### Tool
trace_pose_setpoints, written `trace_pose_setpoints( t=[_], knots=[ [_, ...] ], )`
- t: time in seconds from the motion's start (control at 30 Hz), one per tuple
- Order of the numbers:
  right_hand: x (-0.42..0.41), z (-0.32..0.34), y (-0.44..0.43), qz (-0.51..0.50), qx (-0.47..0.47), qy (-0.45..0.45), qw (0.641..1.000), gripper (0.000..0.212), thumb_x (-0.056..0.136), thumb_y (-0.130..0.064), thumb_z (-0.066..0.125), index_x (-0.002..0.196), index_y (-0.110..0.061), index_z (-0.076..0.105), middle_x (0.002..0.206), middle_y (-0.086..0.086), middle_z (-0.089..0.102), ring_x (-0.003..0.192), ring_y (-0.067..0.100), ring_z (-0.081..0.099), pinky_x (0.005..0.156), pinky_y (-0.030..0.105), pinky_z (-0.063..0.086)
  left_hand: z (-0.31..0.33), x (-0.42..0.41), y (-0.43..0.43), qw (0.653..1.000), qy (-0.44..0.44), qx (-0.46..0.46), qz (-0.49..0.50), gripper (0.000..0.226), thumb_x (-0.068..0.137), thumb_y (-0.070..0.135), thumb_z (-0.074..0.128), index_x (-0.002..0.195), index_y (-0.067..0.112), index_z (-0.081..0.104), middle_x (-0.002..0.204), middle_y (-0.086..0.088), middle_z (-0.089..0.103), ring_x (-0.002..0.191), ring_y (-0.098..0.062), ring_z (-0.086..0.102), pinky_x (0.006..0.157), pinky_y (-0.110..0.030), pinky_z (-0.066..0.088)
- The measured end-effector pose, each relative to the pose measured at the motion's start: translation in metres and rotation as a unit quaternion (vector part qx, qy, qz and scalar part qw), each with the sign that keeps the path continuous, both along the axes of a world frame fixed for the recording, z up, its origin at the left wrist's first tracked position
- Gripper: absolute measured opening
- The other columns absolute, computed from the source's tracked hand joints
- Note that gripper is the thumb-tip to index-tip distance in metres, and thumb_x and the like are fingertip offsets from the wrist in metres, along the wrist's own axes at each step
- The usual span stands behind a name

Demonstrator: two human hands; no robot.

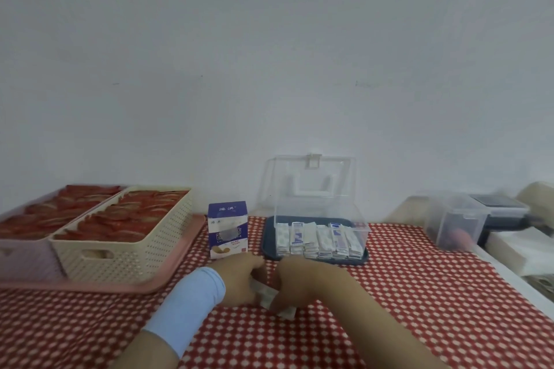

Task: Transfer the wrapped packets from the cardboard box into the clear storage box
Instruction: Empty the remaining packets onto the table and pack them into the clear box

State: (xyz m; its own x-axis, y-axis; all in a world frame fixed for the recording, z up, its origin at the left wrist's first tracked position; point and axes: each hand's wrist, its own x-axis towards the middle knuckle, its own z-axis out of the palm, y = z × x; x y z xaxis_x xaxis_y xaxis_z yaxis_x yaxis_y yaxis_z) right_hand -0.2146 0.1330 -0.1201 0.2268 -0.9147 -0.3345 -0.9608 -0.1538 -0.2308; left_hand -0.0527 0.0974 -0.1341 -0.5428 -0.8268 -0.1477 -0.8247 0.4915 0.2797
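Here, in the head view, your two hands meet at lower centre of the frame, over a red-and-white checked tablecloth (404, 293). Your left hand (239, 281), with a pale blue wristband (192, 305) on its forearm, and your right hand (296, 281) have their fingers curled together round a small bunch of wrapped packets (267, 293). The bunch is white, thin and papery. It pokes out below the fingers toward the lower right, though blur hides how many packets there are.

The clear storage box (363, 229) stands just above your right hand in the frame, with its lid tipped up and back against the wall. It rests on a dark blue tray (344, 260). Your right hand is the nearer one to it. Inside, filed packets (317, 240) stand in side-by-side rows, each with its long axis running from the near wall to the far wall. By that pattern, the bunch should probably be turned the same way before it goes in.

The cardboard box (228, 229), purple and white, stands upright just above your left hand, left of the tray.
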Motion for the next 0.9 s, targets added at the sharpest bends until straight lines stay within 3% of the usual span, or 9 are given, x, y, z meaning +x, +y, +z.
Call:
trace_pose_setpoints(
  t=[0.13, 0.2, 0.27, 0.37, 0.43, 0.5, 0.6, 0.8, 0.9],
  knots=[
    [-0.005, -0.004, -0.001, -0.024, -0.029, -0.086, 0.996, 0.027, 0.09, -0.032, 0.068, 0.109, -0.014, 0.072, 0.097, 0.001, 0.07, 0.085, 0.014, 0.062, 0.079, 0.027, 0.049, -0.009, 0.013, -0.002, 0.985, 0.167, 0.021, 0.031, 0.014, 0.08, 0.031, 0.072, 0.091, 0.035, 0.064, 0.098, 0.012, 0.066, 0.092, -0.006, 0.059, 0.082, -0.024, 0.05],
    [-0.01, -0.004, -0.002, -0.045, -0.033, -0.166, 0.985, 0.027, 0.092, -0.03, 0.066, 0.114, -0.014, 0.072, 0.098, -0.001, 0.071, 0.085, 0.011, 0.065, 0.077, 0.024, 0.051, -0.011, 0.017, -0.002, 0.964, 0.256, 0.023, 0.065, 0.016, 0.08, 0.032, 0.076, 0.093, 0.03, 0.067, 0.094, 0.009, 0.069, 0.088, -0.008, 0.063, 0.077, -0.023, 0.051],
    [-0.012, -0.005, -0.001, -0.067, -0.025, -0.255, 0.964, 0.025, 0.094, -0.031, 0.065, 0.112, -0.014, 0.072, 0.098, -0.001, 0.071, 0.082, 0.01, 0.067, 0.07, 0.022, 0.054, -0.013, 0.019, 0.0, 0.935, 0.338, 0.043, 0.097, 0.018, 0.083, 0.027, 0.075, 0.1, 0.024, 0.069, 0.094, 0.003, 0.074, 0.09, -0.012, 0.067, 0.083, -0.031, 0.055],
    [-0.011, -0.008, 0.002, -0.098, 0.012, -0.371, 0.924, 0.022, 0.094, -0.028, 0.066, 0.11, -0.014, 0.07, 0.1, 0.004, 0.073, 0.08, 0.013, 0.068, 0.067, 0.024, 0.056, -0.016, 0.019, 0.003, 0.842, 0.502, 0.167, 0.107, 0.028, 0.09, 0.014, 0.069, 0.118, 0.014, 0.065, 0.107, -0.006, 0.075, 0.1, -0.023, 0.071, 0.092, -0.045, 0.056],
    [-0.009, -0.01, 0.003, -0.111, 0.059, -0.447, 0.886, 0.025, 0.095, -0.021, 0.063, 0.116, -0.009, 0.067, 0.094, 0.005, 0.071, 0.071, 0.012, 0.065, 0.06, 0.024, 0.051, -0.016, 0.019, 0.007, 0.773, 0.581, 0.237, 0.095, 0.032, 0.092, 0.002, 0.062, 0.123, 0.008, 0.062, 0.107, -0.012, 0.075, 0.09, -0.021, 0.073, 0.076, -0.032, 0.059],
    [-0.008, -0.012, 0.003, -0.117, 0.112, -0.502, 0.85, 0.024, 0.094, -0.013, 0.059, 0.116, -0.004, 0.063, 0.088, 0.007, 0.066, 0.067, 0.014, 0.061, 0.058, 0.025, 0.046, -0.016, 0.019, 0.012, 0.767, 0.589, 0.242, 0.075, 0.033, 0.093, -0.002, 0.059, 0.123, 0.011, 0.063, 0.104, -0.01, 0.075, 0.076, -0.011, 0.068, 0.061, -0.02, 0.052],
    [-0.005, -0.012, 0.002, -0.108, 0.172, -0.533, 0.822, 0.018, 0.091, -0.005, 0.052, 0.108, -0.004, 0.057, 0.078, 0.006, 0.061, 0.062, 0.015, 0.056, 0.053, 0.026, 0.04, -0.02, 0.017, 0.015, 0.772, 0.588, 0.228, 0.071, 0.03, 0.094, -0.001, 0.057, 0.12, 0.012, 0.064, 0.09, -0.001, 0.076, 0.063, -0.005, 0.057, 0.053, -0.015, 0.045],
    [-0.003, -0.012, 0.004, -0.098, 0.227, -0.524, 0.815, 0.018, 0.097, -0.018, 0.037, 0.108, -0.013, 0.05, 0.073, 0.004, 0.057, 0.059, 0.019, 0.053, 0.047, 0.025, 0.034, -0.024, 0.012, 0.016, 0.779, 0.593, 0.177, 0.103, 0.03, 0.094, 0.004, 0.061, 0.123, 0.01, 0.056, 0.104, -0.008, 0.077, 0.061, -0.005, 0.06, 0.054, -0.017, 0.046],
    [-0.001, -0.011, 0.007, -0.106, 0.228, -0.54, 0.803, 0.018, 0.099, -0.018, 0.034, 0.107, -0.015, 0.049, 0.072, 0.003, 0.053, 0.057, 0.015, 0.048, 0.045, 0.021, 0.029, -0.025, 0.01, 0.02, 0.777, 0.599, 0.165, 0.101, 0.032, 0.092, 0.007, 0.064, 0.121, 0.0, 0.052, 0.098, -0.004, 0.078, 0.077, -0.007, 0.071, 0.066, -0.019, 0.052]
  ],
)
